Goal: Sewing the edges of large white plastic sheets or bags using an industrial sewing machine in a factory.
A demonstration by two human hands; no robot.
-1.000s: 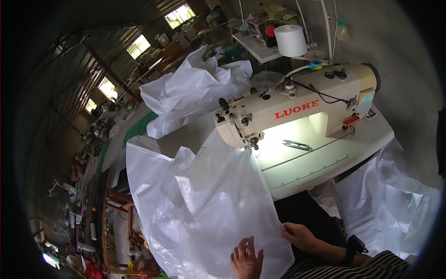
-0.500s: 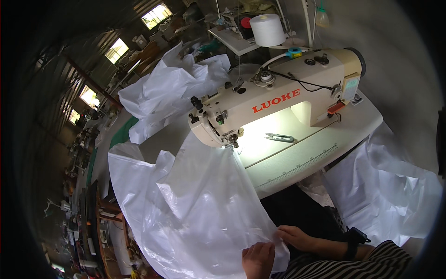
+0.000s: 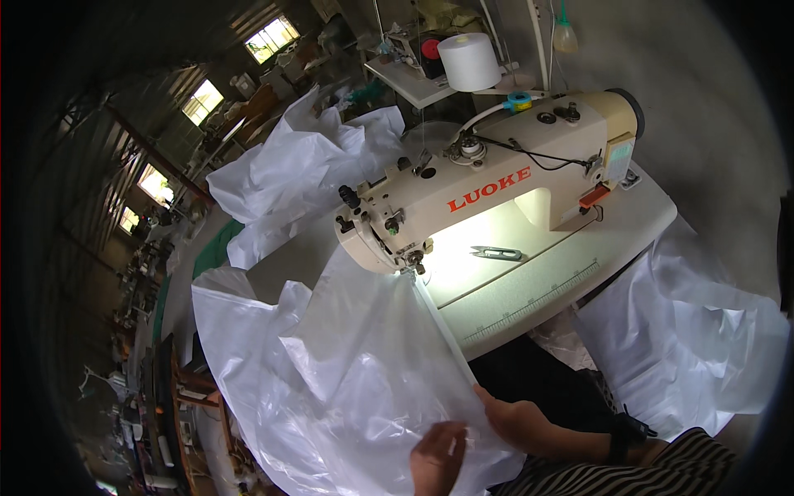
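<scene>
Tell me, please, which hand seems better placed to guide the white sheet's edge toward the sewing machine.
Probably the right hand: it is at the right edge of the glossy white sheet, which runs up to the sewing machine. The left hand is farther inward, over the sheet.

Sheet point(image 3: 356, 380) shows milky white. Sewing machine point(image 3: 571, 140): cream, red lettering point(image 3: 490, 190), black handwheel point(image 3: 636, 112). Thread cone point(image 3: 469, 63) is white; snips point(image 3: 506, 254) grey-green. Sleeve point(image 3: 682, 467) runs black with pale stripes; wristband point(image 3: 618, 444), black.
</scene>
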